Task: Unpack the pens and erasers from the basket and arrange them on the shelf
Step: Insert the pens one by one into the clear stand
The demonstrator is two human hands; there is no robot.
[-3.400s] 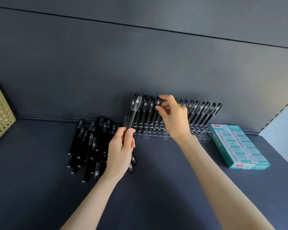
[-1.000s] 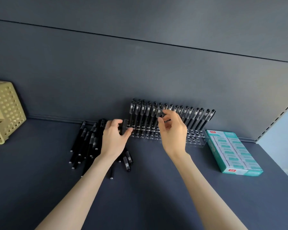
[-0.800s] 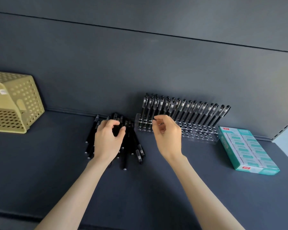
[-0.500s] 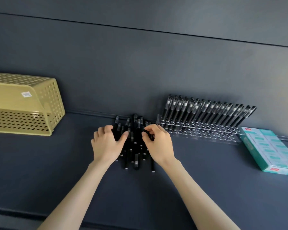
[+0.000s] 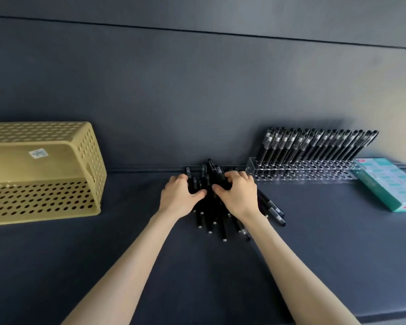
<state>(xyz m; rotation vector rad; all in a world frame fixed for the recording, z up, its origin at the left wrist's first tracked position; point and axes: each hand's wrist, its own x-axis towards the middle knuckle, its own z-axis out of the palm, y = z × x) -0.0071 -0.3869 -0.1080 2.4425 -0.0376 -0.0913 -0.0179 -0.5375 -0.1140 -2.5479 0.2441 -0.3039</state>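
Dark grey shelving fills the view: a matte shelf (image 5: 314, 242) backed by a plain wall panel (image 5: 197, 102) of the same colour, lit more brightly toward the right. On it the loose pens (image 5: 211, 221) lie in a fanned heap near the back edge, and both of the person's grips are on that heap. The left grip (image 5: 178, 198) curls its fingers over the heap's left side and the right grip (image 5: 238, 198) curls over the right side. Their thumbs nearly meet, and each is clenched around pens rather than lying flat. The step looks like gathering a bundle to feed the clear rack (image 5: 302, 177) just to the right, where racked pens (image 5: 314, 146) lean along the back rows and the front holes are bare. Done well, that means squaring the pens to point one way, lifting only a small bundle, and not forgetting the stray pens (image 5: 274, 211) beside the right wrist. Erasers sit in a teal box (image 5: 384, 186) at the rack's right end. Well apart on the left, the yellow basket (image 5: 45, 172) lies tipped on its side, and no contents show inside it.
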